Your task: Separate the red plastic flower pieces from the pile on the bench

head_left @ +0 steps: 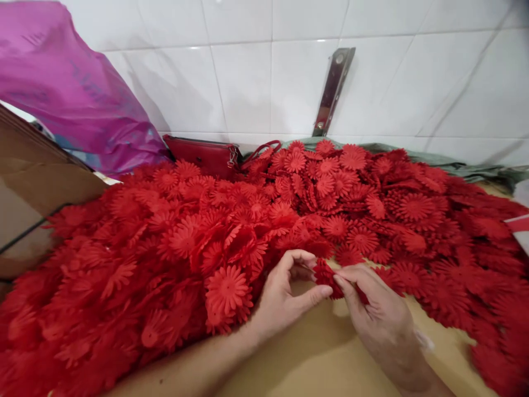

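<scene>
A small stack of red flower-shaped petal pieces [324, 275] is pinched between both hands, above the tan tabletop [314, 353]. My left hand [289, 292] grips its left side with thumb and fingers curved round it. From the right, my right hand [374, 306] holds the edge of the same pieces between thumb and forefinger. How many pieces are in the stack I cannot tell. A big heap of loose red flower pieces [227, 289] spreads to the left of my hands, and more red pieces [413, 207] lie behind and to the right.
A red purse [202, 154] with a strap rests at the back against the white tiled wall [243, 82]. A metal bracket [334, 91] is fixed to the tiles. At left stand a cardboard box [45, 182] and a purple plastic bag [91, 88]. Green cloth [450, 162] lies along the back.
</scene>
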